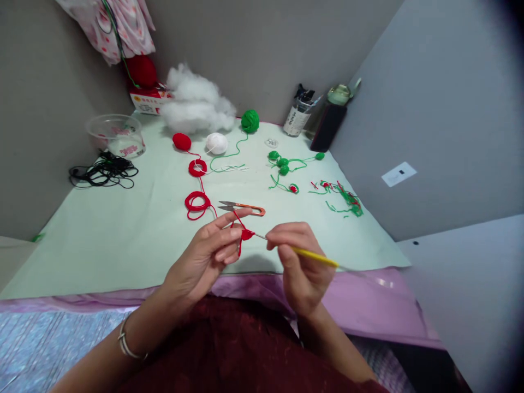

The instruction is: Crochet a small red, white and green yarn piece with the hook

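My left hand [210,251] pinches a small piece of red crochet [246,234] between thumb and fingers, and red yarn runs over its raised index finger. In my right hand [301,262] is a crochet hook [315,256] with a yellow handle, its metal tip at the red piece. Thread snips [245,208] with orange handles lie on the table just beyond my left fingertips. Coils of red yarn [197,201] rest to the left of the snips, with a strand leading toward my left hand.
Red [182,142], white [216,143] and green yarn balls [250,121] sit farther back, before white stuffing [196,101]. Green crocheted pieces [282,162] and yarn scraps [347,199] lie right. Black cord [104,170] and a clear tub [117,136] are left; a dark bottle [329,120] stands back right.
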`<state>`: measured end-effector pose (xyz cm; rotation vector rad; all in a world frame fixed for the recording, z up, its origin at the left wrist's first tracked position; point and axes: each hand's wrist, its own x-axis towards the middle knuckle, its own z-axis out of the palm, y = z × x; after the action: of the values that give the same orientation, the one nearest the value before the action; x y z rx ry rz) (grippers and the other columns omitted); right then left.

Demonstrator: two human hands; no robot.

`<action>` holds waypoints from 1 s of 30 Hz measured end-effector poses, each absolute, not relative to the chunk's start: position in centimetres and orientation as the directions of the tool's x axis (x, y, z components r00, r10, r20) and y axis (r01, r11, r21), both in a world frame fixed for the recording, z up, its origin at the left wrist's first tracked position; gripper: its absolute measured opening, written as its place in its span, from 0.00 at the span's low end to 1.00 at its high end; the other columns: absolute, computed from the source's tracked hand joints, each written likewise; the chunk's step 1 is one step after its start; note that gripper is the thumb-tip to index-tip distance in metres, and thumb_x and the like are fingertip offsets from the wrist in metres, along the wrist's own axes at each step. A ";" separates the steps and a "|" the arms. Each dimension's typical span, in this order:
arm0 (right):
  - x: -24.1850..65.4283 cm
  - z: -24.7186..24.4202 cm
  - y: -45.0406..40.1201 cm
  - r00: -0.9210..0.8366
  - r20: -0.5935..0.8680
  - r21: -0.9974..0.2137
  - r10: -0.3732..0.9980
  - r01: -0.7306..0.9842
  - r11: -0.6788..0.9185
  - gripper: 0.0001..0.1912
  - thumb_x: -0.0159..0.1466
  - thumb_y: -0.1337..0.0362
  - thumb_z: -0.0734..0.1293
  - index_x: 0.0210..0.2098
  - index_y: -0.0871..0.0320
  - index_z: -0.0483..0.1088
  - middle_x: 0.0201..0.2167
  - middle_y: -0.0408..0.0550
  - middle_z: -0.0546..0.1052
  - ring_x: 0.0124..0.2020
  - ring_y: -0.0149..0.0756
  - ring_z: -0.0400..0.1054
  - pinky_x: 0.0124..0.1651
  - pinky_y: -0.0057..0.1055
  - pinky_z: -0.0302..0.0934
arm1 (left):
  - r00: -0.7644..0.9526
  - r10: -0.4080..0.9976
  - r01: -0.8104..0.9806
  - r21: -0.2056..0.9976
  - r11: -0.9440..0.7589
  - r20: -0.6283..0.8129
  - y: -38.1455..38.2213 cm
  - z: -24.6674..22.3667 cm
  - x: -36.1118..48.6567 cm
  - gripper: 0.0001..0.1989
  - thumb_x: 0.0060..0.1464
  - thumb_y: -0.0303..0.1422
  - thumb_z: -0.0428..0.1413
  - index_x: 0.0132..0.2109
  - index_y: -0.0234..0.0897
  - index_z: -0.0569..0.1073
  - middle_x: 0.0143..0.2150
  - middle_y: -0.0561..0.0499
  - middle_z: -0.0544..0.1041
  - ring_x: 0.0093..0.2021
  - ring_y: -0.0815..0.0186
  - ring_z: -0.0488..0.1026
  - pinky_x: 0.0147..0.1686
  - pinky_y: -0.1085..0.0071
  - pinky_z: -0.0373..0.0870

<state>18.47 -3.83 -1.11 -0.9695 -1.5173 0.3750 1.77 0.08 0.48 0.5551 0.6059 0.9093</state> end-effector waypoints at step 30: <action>17.0 -2.0 -2.9 0.161 0.652 -0.741 0.741 0.346 0.576 0.14 0.72 0.70 0.66 0.50 0.46 0.80 0.39 0.46 0.81 0.40 0.38 0.76 0.42 0.38 0.73 | 0.269 0.949 -0.551 0.782 0.290 -0.163 -0.8 -0.5 3.5 0.19 0.55 0.29 0.70 0.55 0.44 0.84 0.34 0.56 0.77 0.38 0.72 0.73 0.49 0.76 0.70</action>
<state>17.01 -2.94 -2.03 -0.9921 -1.4407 0.3611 3.52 -0.76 -0.48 0.6752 0.7120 1.1217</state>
